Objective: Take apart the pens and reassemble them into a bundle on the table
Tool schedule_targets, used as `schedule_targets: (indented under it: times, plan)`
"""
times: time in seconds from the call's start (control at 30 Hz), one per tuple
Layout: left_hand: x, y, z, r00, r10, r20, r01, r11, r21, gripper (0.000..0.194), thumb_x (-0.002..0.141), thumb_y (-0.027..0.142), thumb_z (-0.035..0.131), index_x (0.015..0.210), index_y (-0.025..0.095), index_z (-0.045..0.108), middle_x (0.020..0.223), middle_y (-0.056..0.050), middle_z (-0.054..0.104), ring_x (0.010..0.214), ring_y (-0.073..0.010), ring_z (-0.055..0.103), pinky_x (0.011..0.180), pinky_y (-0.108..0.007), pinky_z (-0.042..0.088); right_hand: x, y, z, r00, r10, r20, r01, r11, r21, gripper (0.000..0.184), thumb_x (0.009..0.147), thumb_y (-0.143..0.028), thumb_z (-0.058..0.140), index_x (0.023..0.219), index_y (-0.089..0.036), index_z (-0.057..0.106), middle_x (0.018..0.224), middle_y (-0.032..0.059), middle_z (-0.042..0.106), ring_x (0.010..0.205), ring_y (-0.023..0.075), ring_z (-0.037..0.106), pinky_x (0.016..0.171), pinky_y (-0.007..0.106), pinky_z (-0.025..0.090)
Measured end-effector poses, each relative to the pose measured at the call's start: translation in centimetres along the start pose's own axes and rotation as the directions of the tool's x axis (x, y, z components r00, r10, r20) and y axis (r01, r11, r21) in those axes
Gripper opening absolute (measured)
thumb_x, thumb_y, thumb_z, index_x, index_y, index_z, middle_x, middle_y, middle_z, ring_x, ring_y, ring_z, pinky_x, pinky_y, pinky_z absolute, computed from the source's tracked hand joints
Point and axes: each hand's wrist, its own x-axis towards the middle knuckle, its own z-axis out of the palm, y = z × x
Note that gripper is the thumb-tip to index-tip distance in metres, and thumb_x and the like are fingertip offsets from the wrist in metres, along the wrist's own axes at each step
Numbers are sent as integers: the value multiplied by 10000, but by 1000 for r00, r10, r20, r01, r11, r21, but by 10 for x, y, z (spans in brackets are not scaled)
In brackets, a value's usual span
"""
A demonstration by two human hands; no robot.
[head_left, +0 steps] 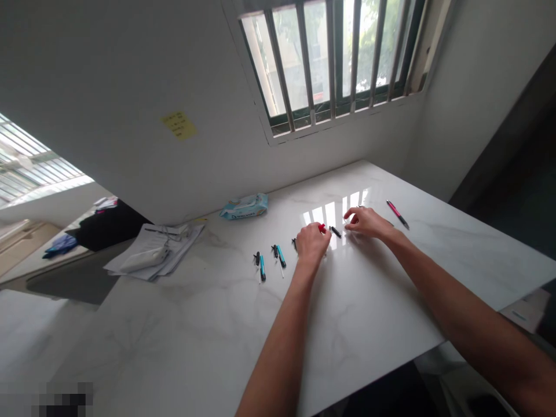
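My left hand [311, 242] pinches a small red plastic piece [322, 228]; my right hand's [367, 222] fingers curl, slightly apart, beside a short black pen part [335, 231]. Packet lettering unreadable.

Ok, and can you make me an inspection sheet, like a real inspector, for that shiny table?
Surface: pale, marbled table, with window reflections.
Things being handled: two teal-and-black pen parts, small black parts beside them, thin white sticks nearby; a red-and-black pen farther right.
Clutter: blue packet near the wall; papers with a white object on top.
Left hand: seems to pinch a red piece.
Right hand: fingers slightly curled, nothing seen held.
Cables: can't tell; something thin lies on the papers.
Surroundings: barred window, yellow note on the wall.
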Motion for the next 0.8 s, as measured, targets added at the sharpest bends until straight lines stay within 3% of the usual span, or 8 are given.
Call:
schedule_targets:
  times: [0.1, 0.23, 0.43, 0.6, 0.8]
  plan:
    - [9, 5, 10, 1000, 16, -3, -15, 982, 189, 234, 912, 289, 605, 996, 188, 799, 995, -194, 780, 956, -328, 730, 802, -379, 518, -1, -3, 6, 997, -25, 66, 28, 999, -38, 223, 867, -289, 766, 1070, -199, 777, 954, 60, 810, 771, 185, 724, 658, 251, 483]
    - [21, 10, 18, 999, 20, 45, -32, 961, 275, 256, 906, 278, 632, 1076, 159, 781, 1033, -211, 774, 1012, -330, 733, 820, -363, 532, -1, -7, 9, 994, -45, 100, 53, 995, -88, 189, 909, -303, 706, 1023, -191, 806, 967, 79, 818, 781, 192, 727, 640, 249, 459]
    - [26, 12, 26, 997, 10, 78, -33, 953, 301, 262, 919, 281, 626, 1087, 145, 774, 1056, -226, 766, 1011, -347, 737, 800, -367, 531, -1, -7, 11, 989, -56, 140, 71, 992, -102, 166, 862, -207, 694, 978, -206, 813, 909, 59, 815, 728, 177, 710, 602, 234, 426]
    - [20, 10, 26, 997, 23, 68, -41, 960, 275, 322, 951, 395, 611, 1071, 154, 787, 1038, -225, 768, 995, -359, 738, 799, -383, 527, -3, -12, 14, 989, -62, 134, 80, 988, -131, 230, 860, -200, 683, 1047, -223, 815, 909, 58, 815, 718, 175, 693, 599, 231, 401]
    - [15, 9, 23, 993, 71, 89, -90, 968, 234, 314, 982, 327, 543, 1089, 175, 796, 1033, -212, 774, 960, -341, 736, 795, -378, 512, -7, -17, 14, 988, -70, 140, 84, 991, -102, 238, 876, -228, 680, 1073, -233, 813, 922, 49, 812, 734, 171, 687, 592, 224, 381]
